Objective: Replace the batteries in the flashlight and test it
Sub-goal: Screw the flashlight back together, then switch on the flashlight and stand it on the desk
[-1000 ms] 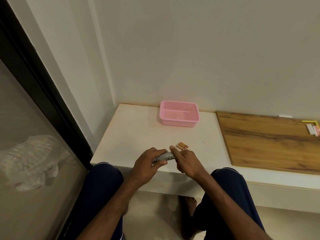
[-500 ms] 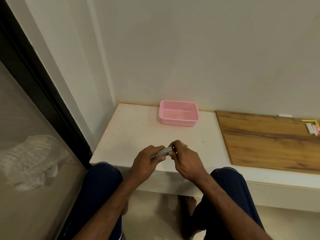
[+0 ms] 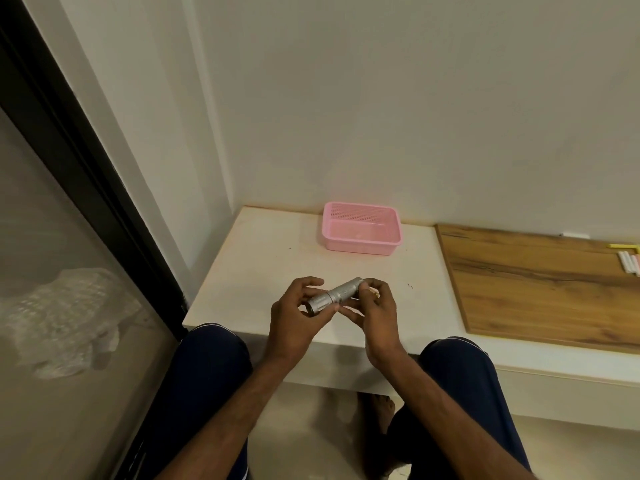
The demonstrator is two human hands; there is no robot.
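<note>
A small silver flashlight (image 3: 335, 295) is held over the front of the white table (image 3: 263, 258), its lens end pointing lower left and its tail up to the right. My left hand (image 3: 298, 317) grips the lens end with thumb and fingers. My right hand (image 3: 374, 313) pinches the tail end between fingertips. The orange batteries on the table are almost wholly hidden behind my right hand; only a sliver of the batteries (image 3: 374, 292) shows.
A pink plastic basket (image 3: 362, 230) stands at the back of the table against the wall. A wooden board (image 3: 540, 282) lies to the right with chalk sticks (image 3: 628, 263) at its far edge. A dark-framed glass door (image 3: 86, 188) is on the left. My knees are under the table's front edge.
Both hands have lifted the flashlight slightly and tilted it, exposing more of its body. My right hand has moved over the batteries, which were visible one second ago.
</note>
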